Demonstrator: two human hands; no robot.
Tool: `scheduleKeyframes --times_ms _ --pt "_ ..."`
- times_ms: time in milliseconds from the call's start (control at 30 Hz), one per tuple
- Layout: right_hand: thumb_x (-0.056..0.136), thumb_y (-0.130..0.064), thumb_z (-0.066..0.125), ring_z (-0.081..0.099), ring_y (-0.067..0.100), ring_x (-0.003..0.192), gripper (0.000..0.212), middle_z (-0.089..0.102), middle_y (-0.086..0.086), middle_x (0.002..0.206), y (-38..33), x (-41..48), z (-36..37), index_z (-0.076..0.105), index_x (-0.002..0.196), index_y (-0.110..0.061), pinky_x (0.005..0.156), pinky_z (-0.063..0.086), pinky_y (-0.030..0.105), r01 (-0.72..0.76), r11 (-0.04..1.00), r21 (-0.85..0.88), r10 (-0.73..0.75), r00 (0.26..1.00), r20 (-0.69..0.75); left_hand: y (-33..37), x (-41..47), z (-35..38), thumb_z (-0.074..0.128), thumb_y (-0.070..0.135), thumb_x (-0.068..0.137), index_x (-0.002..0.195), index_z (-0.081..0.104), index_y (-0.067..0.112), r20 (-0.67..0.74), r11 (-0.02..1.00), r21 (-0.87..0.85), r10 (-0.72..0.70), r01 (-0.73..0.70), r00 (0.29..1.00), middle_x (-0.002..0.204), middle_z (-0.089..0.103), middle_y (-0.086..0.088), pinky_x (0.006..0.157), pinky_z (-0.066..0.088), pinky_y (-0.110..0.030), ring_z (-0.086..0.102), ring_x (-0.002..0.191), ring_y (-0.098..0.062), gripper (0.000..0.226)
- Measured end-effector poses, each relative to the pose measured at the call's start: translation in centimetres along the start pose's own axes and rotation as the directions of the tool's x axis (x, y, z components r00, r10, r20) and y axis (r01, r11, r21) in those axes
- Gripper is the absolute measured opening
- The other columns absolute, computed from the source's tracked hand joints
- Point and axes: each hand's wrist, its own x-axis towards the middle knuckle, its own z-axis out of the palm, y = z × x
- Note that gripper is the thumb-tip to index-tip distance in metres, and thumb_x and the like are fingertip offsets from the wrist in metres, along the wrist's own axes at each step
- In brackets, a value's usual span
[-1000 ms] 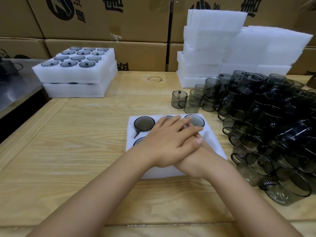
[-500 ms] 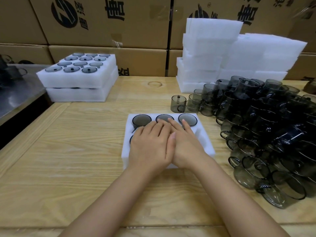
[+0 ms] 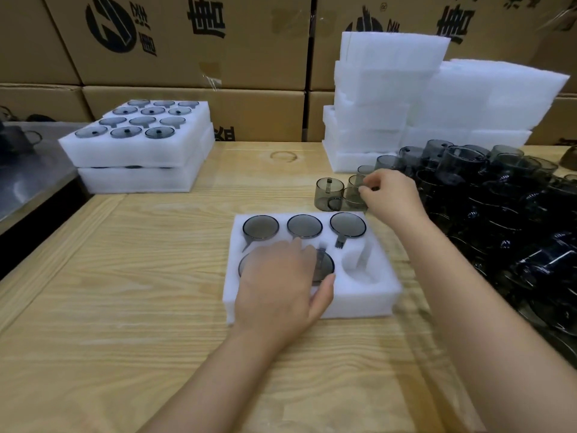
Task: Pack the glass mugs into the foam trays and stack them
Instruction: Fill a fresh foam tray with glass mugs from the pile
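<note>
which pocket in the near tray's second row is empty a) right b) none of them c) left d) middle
a: the right pocket of the near foam tray shows bare white foam; the left hand rests over mugs in the other two, and the right hand pinches a loose mug.

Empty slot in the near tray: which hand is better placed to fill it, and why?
Right. The right hand pinches a mug just beyond the tray, on the side of the empty slot; the left hand rests flat on packed mugs, holding nothing.
</note>
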Motion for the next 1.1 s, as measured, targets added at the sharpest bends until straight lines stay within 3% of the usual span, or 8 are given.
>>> scheduleKeyframes --times_ms 133,300,433,667,800,900,1000,1100 --pt "0.086 -0.014 0.059 0.059 0.029 0.100 0.017 0.063 0.010 0.110 0.5 2.7 2.1 0.072 0.097 -0.013 0.076 0.046 0.030 -0.008 0.979 -0.206 0.034 0.992 0.123 -0.2 0.0 0.3 0.046 0.041 0.088 0.093 0.073 0.009 -0.026 1.000 0.005 -0.005 0.005 1.000 0.099 0.073 -0.008 0.072 0.051 -0.036 0.068 0.087 -0.025 0.042" --pt "0.088 -0.028 0.062 0.052 0.022 0.065 0.026 0.056 0.003 0.066 0.1 3.8 2.4 0.064 0.075 -0.006 0.055 0.039 0.025 0.012 0.989 -0.149 0.028 0.964 0.263 -0.2 0.1 0.7 0.045 0.040 0.088 0.093 0.073 0.009 -0.052 1.000 -0.018 -0.013 0.012 0.999 0.099 0.073 -0.008 0.073 0.053 -0.036 0.069 0.088 -0.025 0.042" --pt "0.085 -0.030 0.068 0.053 0.017 0.075 0.028 0.062 0.005 0.081 0.4 3.3 2.8 0.068 0.091 -0.003 0.066 0.040 0.025 0.044 0.991 -0.129 0.003 0.940 0.342 -0.2 0.0 0.8 0.045 0.039 0.087 0.092 0.073 0.009 -0.068 1.000 -0.012 -0.010 0.009 0.998 0.099 0.073 -0.008 0.073 0.052 -0.035 0.069 0.088 -0.025 0.041" --pt "0.089 -0.024 0.061 0.055 0.024 0.081 0.023 0.067 0.011 0.081 0.1 0.6 0.4 0.071 0.082 -0.004 0.067 0.038 0.027 0.102 0.994 -0.047 -0.100 0.994 0.051 -0.3 0.0 0.9 0.047 0.038 0.086 0.090 0.073 0.009 -0.086 1.000 -0.017 -0.009 0.007 0.996 0.097 0.073 -0.007 0.071 0.052 -0.035 0.069 0.087 -0.024 0.039" --pt "0.086 -0.027 0.061 0.052 0.004 0.067 0.016 0.062 -0.009 0.069 0.0 -3.8 -2.5 0.068 0.074 -0.018 0.061 0.033 0.008 0.201 0.969 0.146 -0.170 0.964 -0.203 -0.1 0.0 0.4 0.047 0.038 0.085 0.093 0.073 0.008 -0.050 0.997 -0.066 -0.035 0.032 0.998 0.096 0.073 -0.006 0.071 0.053 -0.035 0.069 0.085 -0.025 0.040" --pt "0.084 -0.021 0.066 0.050 -0.003 0.061 0.014 0.058 -0.011 0.067 0.1 -7.8 -2.8 0.063 0.070 -0.022 0.060 0.033 0.003 0.290 0.911 0.294 -0.218 0.942 -0.255 0.3 0.5 -0.8 0.043 0.041 0.086 0.113 0.068 0.011 0.071 0.972 -0.204 -0.106 0.118 0.992 0.096 0.071 -0.001 0.079 0.049 -0.035 0.066 0.089 -0.022 0.048" --pt "0.084 -0.007 0.066 0.049 0.002 0.062 0.023 0.058 -0.006 0.068 0.9 -10.3 -1.8 0.060 0.069 -0.024 0.062 0.038 0.013 0.321 0.801 0.505 -0.286 0.947 -0.149 0.1 2.1 -1.8 0.037 0.042 0.096 0.134 0.049 0.022 0.233 0.766 -0.534 -0.275 0.359 0.933 0.112 0.064 0.008 0.082 0.033 -0.017 0.054 0.101 -0.008 0.044" --pt "0.083 -0.003 0.065 0.051 0.016 0.065 0.017 0.059 0.009 0.069 1.7 -11.2 -1.0 0.062 0.069 -0.012 0.064 0.040 0.026 0.297 0.719 0.629 -0.313 0.946 -0.089 -0.4 4.0 -2.0 0.041 0.039 0.099 0.137 0.039 0.032 0.482 0.264 -0.796 -0.267 0.545 0.834 0.127 0.055 0.013 0.085 0.034 -0.003 0.053 0.109 0.002 0.039"
